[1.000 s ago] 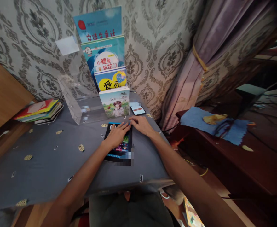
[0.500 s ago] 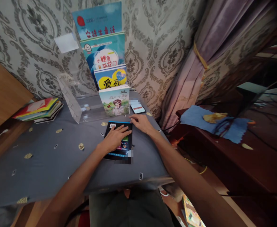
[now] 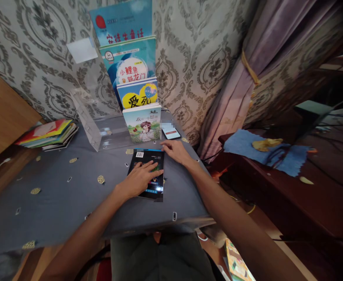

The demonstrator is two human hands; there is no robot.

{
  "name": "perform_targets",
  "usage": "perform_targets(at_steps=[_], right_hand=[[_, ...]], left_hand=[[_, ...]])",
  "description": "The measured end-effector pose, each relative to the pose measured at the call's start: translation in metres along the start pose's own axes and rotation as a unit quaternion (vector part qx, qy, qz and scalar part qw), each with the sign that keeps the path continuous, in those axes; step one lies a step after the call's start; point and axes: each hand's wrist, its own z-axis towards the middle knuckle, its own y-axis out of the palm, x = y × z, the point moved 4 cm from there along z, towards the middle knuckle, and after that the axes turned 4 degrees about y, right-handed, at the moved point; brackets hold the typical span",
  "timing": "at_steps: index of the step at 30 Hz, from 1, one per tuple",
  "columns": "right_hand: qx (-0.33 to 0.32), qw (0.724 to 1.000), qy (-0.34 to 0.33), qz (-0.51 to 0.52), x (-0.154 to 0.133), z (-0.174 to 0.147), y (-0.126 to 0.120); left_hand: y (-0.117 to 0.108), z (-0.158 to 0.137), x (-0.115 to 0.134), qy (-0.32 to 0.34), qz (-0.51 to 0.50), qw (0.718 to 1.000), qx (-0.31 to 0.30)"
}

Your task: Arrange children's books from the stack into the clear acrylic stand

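A black book (image 3: 148, 156) with a barcode and a blue strip at its top edge lies flat on the grey patterned tablecloth. My left hand (image 3: 140, 177) rests spread on the middle of its cover, hiding part of the print. Beside the book's top right corner, my right hand (image 3: 175, 151) lies on the cloth with its index finger stretched toward that corner. Nothing shows in its fingers. Just behind stands a clear acrylic rack (image 3: 86, 121), its right side holding several upright books, with a small white book (image 3: 142, 125) in front.
A phone (image 3: 170, 132) with its screen lit lies right of the rack. Thin books are stacked (image 3: 50, 134) at the far left against a wooden panel. On the right, past a tied purple curtain (image 3: 230, 93), a blue cloth (image 3: 247, 152) covers part of a dark red surface.
My left hand has slid down the cover toward me and slightly left, baring more of the book's upper part. My right hand stays nearly where it was.
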Motion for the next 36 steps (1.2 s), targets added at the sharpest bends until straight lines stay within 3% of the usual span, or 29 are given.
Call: perform_targets(at_steps=[17, 32, 36], right_hand=[[-0.004, 1.0, -0.007, 0.005, 0.0, 0.0, 0.001], [-0.004, 1.0, -0.018, -0.003, -0.002, 0.0, 0.006], [-0.01, 0.999, -0.033, -0.02, -0.005, -0.002, 0.01]], left_hand=[[-0.001, -0.049, 0.031, 0.045, -0.02, 0.999, 0.02], [0.02, -0.041, 0.04, 0.001, 0.052, 0.997, 0.065], [0.021, -0.034, 0.047, -0.013, 0.076, 0.996, 0.05]])
